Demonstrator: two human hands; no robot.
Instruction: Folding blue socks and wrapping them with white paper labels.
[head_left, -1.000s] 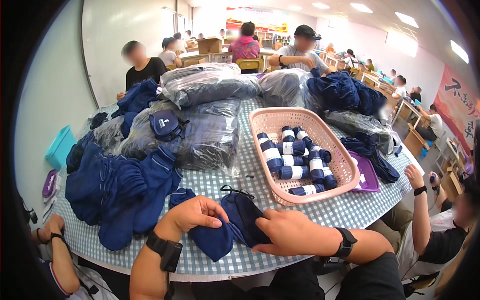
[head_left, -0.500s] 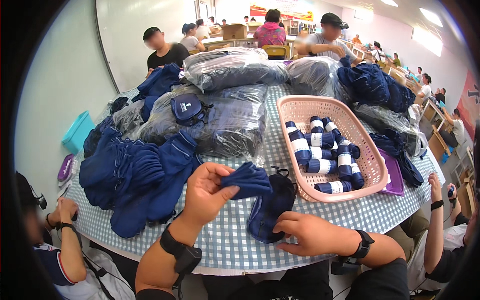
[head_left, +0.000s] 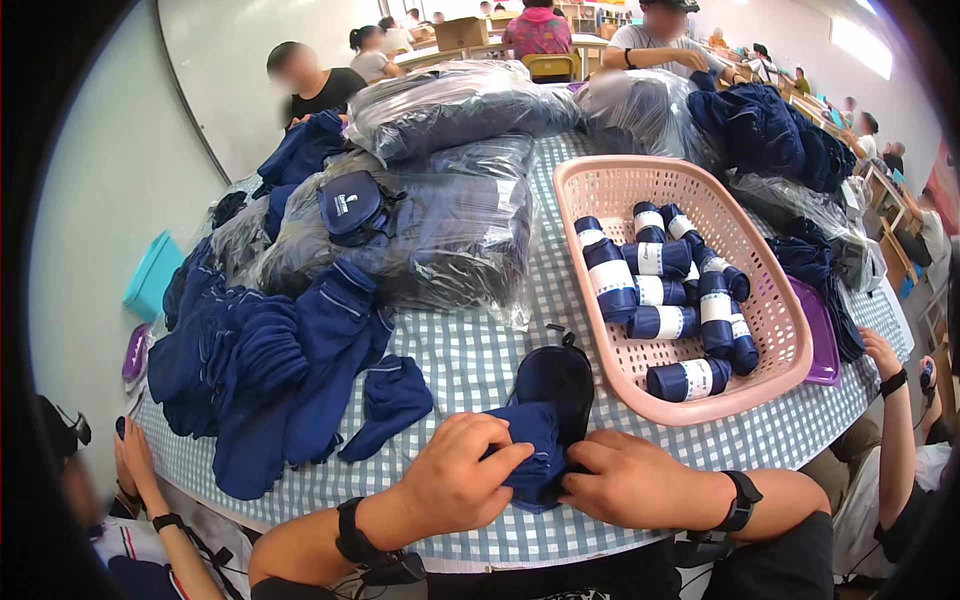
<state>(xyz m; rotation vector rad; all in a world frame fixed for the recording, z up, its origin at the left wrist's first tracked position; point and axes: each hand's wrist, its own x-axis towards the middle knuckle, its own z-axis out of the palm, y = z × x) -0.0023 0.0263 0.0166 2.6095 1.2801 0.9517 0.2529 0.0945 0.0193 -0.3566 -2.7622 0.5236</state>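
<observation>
A folded navy sock (head_left: 525, 445) lies at the near edge of the bench (head_left: 480, 350), squeezed between both hands. The left hand (head_left: 458, 482) curls over its left side, fingers bent and closed on the cloth, while the right hand (head_left: 630, 480) presses in from the right, fingers flexed against the fold, likely to keep the bundle tight. Touching the sock on its far side is a dark navy eye mask (head_left: 555, 378) with a thin strap (laid flat, partly tucked under the sock, so how far it is wrapped in cannot be told).

Just left, another loose navy sock (head_left: 392, 400) lies on the checked cloth, and beyond it a spread heap of navy socks (head_left: 260, 360) within easy reach of the left hand. To the right stands a pink basket (head_left: 770, 330) holding rolled navy bundles with white bands (head_left: 655, 290), close enough for the right hand. Farther back are clear plastic bags of dark goods (head_left: 450, 200). Other people sit round the bench and at tables behind.
</observation>
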